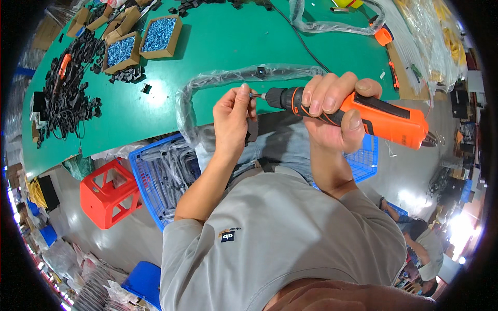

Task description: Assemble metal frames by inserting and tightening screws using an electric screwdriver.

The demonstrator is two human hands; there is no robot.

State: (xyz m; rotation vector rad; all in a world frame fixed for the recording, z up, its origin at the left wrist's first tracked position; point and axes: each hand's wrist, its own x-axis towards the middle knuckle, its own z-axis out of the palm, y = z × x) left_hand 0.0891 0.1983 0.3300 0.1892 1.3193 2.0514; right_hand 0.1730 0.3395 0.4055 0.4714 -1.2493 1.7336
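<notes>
My right hand (337,111) is wrapped around an orange and black electric screwdriver (394,122), held level above the table's front edge with its bit pointing left. At the bit's tip, my left hand (232,116) pinches what looks like a small blue screw (252,95), mostly covered by the fingers. A dark flat piece (252,130) shows just below those fingers; whether they hold it too, I cannot tell. Just beyond both hands lies a long bent part in clear plastic wrap (223,78), with a small black clip (261,71) on it.
Two cardboard boxes of blue screws (160,35) stand at the back left of the green table (223,46), beside a heap of black clips (78,78). A blue crate (148,181) with wrapped parts and a red stool (106,194) are at lower left. Another person (428,249) is at lower right.
</notes>
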